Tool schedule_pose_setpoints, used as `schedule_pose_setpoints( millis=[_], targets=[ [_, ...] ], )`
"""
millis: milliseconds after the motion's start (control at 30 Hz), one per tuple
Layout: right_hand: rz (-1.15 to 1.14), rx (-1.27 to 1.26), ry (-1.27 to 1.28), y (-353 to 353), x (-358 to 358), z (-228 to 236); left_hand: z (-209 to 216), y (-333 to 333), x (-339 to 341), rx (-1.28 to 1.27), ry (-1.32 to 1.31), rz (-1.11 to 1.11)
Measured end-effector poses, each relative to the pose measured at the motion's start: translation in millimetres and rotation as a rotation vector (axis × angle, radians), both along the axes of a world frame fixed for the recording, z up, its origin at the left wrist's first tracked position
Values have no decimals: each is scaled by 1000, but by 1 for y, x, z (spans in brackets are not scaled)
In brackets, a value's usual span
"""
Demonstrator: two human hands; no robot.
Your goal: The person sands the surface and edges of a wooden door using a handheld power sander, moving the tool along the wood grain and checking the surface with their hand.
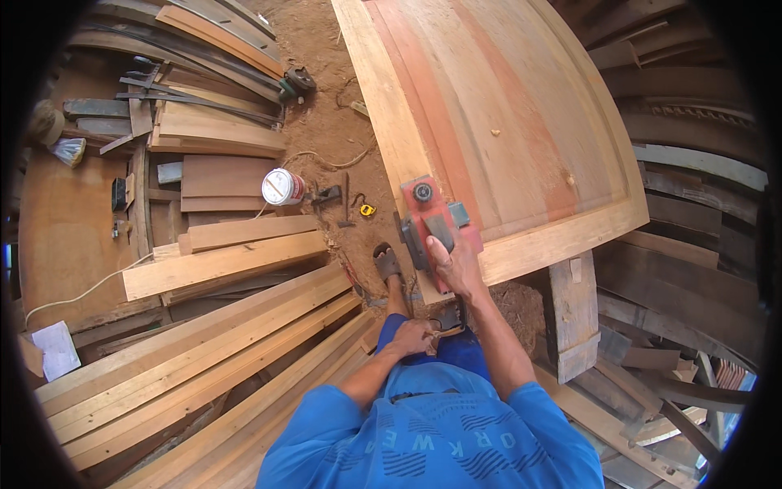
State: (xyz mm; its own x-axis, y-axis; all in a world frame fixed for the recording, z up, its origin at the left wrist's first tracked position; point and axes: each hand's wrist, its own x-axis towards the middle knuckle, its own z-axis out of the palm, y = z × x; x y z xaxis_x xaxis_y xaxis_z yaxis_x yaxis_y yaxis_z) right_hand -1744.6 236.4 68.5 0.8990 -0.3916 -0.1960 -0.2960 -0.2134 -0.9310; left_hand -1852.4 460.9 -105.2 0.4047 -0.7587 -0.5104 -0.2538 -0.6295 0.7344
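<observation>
A red electric planer (421, 213) with a black front knob rests on the near left corner of a large framed wooden panel (521, 122), which looks like a door. Around its rear handle my right hand (458, 265) is closed. My left hand (414, 337) is low in front of my body, by my blue shorts, with its fingers curled. Beside those fingers is a thin pale strip and a dark cord; whether the hand grips either one I cannot make out. The panel has a pale border and reddish and tan boards inside it.
Long planks (204, 359) lie stacked at left. On the dirt floor are a white bucket (283, 187), a yellow tape measure (367, 210) and a dark green power tool (296, 82). A wooden support (574, 314) stands under the panel's near edge. More timber (692, 171) is piled at right.
</observation>
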Motion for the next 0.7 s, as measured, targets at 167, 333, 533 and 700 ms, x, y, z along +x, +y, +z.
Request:
schedule_pose_setpoints(
  millis=[167, 333, 533, 700],
  targets=[
    [58, 30, 125, -10, 51, 14, 4, 46, 38, 219, -25, 123],
    [23, -157, 139, -16, 100, 8, 10, 55, 73, 312, -6, 256],
    [62, -55, 99, -32, 159, 2, 10, 53, 108, 191, -131, 374],
    [84, -88, 103, -38, 205, 15, 15, 52, 136, 198, -98, 414]
  ],
)
